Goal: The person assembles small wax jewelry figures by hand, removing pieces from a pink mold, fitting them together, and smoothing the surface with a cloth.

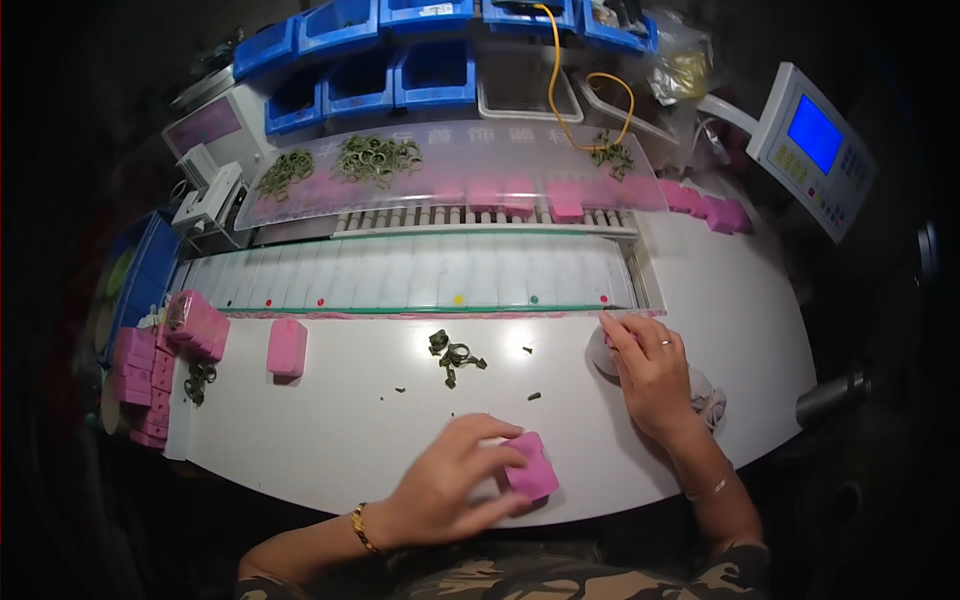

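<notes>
Near the front edge of the table, my left hand (455, 482) has its fingers spread and curved. Their tips overlap the left side of a pink block (534, 468); whether they touch it I cannot tell. My right hand (650, 375), farther right, has its fingers closed over a white, rounded cloth bag (604, 352). The gathered end of the bag (711, 407) shows beyond my wrist, and the palm hides its middle. Dark green ring-shaped pieces (455, 355) lie in a small heap mid-table, with a few small green bits around them.
Another pink block (287, 348) stands at left, beside stacked pink blocks (136, 365). Behind the white panelled strip (420, 275) are rollers and a translucent shelf (480, 150) bearing green ring heaps. Blue bins (435, 75) line the back. A control panel (815, 150) juts in at right.
</notes>
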Demonstrator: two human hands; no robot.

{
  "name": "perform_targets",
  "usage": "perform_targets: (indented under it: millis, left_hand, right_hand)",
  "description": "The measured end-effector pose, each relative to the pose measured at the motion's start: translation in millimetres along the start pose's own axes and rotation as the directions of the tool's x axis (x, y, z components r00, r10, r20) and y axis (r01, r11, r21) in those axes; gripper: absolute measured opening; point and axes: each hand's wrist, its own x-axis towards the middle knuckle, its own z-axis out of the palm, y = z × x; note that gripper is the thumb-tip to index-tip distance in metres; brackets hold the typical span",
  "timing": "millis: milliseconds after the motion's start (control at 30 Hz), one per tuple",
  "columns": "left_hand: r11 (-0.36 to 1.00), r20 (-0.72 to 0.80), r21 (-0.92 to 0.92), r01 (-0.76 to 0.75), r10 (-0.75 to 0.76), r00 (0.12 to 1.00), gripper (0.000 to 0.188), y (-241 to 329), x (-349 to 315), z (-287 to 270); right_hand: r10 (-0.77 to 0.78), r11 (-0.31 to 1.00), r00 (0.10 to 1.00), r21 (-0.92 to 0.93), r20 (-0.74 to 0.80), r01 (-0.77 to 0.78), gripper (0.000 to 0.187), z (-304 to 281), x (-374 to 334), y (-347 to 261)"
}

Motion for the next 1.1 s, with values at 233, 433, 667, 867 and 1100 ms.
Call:
perform_targets:
  millis: [233,433,667,867,1100]
  left_hand:
    - [0.998,0.150,0.069,-0.002,-0.008,0.989,0.048,-11.0,2.9,20.6]
    - [0.812,0.056,-0.371,0.450,-0.464,0.884,0.040,-26.8,4.3,-1.1]
    - [0.735,0.156,-0.405,0.544,-0.530,0.833,0.034,-26.5,26.4,-20.8]
    - [0.688,0.228,-0.484,0.541,-0.498,0.837,0.026,-35.7,25.2,-32.8]
    - [0.713,0.145,-0.476,0.515,-0.514,0.845,0.017,-55.1,13.7,-23.6]
  right_hand:
    - [0.156,0.956,0.964,0.212,0.216,-0.202,0.044,-20.3,1.1,2.0]
    - [0.297,0.520,0.916,0.759,0.270,-0.393,0.033,-37.8,-12.9,-40.4]
    - [-0.024,0.589,0.986,0.799,0.165,-0.120,0.034,-24.5,-16.1,-86.2]
    - [-0.147,0.759,0.987,0.648,0.064,0.071,0.038,-9.2,-11.9,-98.0]
    - [-0.280,0.832,0.960,0.505,0.027,0.229,0.037,-13.7,-26.8,-97.9]
